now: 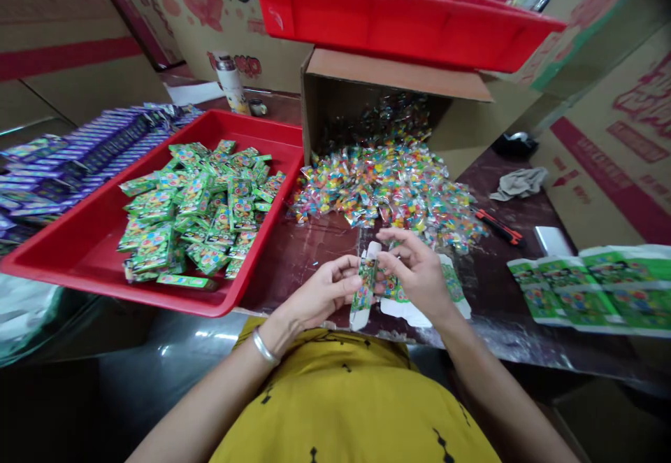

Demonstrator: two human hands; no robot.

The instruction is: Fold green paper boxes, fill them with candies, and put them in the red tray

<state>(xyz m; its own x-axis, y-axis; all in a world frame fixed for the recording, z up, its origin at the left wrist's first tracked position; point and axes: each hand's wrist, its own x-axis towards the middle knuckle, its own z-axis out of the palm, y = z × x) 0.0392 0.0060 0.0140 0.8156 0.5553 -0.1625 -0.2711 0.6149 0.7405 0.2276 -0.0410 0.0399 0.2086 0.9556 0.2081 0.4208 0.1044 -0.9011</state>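
Note:
A small green candy box (363,291) stands between my hands at the table's front edge, with white end flaps showing at its top and bottom. My left hand (338,285) is closed round its left side. At the box's upper right, my right hand (414,267) has its thumb and fingers pinched by the top flap. Flat green cartons (451,280) with white edges lie under and beside my right hand. Just beyond both hands spreads a heap of small clear bags of colourful candy (382,183), spilling from a cardboard box (466,127) on its side.
To the left, a red tray (105,239) holds many filled green boxes (193,204). Purple boxes (89,155) are stacked beyond it. A red bin (409,19) sits above the cardboard box. At right are a utility knife (500,227), a cloth (518,183) and more flat cartons (592,288).

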